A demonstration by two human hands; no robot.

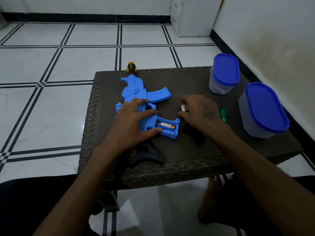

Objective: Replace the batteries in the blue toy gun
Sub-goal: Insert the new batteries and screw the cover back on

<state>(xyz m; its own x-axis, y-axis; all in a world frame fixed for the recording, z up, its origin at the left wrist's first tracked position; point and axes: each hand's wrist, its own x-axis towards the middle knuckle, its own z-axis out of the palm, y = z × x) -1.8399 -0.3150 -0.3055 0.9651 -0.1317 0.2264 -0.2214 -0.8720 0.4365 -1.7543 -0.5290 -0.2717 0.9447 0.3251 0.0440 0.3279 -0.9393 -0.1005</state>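
Pressing toy gun [134,94] flat — left hand [133,123] splayed; right hand [199,111] pinching battery [182,107].

Bare forearms; tattoo marks the right hand [202,111].

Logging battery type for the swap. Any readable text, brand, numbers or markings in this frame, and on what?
No text can be read.
Battery in the toy gun's open compartment: printed orange and black label, too small and blurred.
Battery in the right hand: light printed wrap, illegible.
Blue-lidded containers: no visible text.
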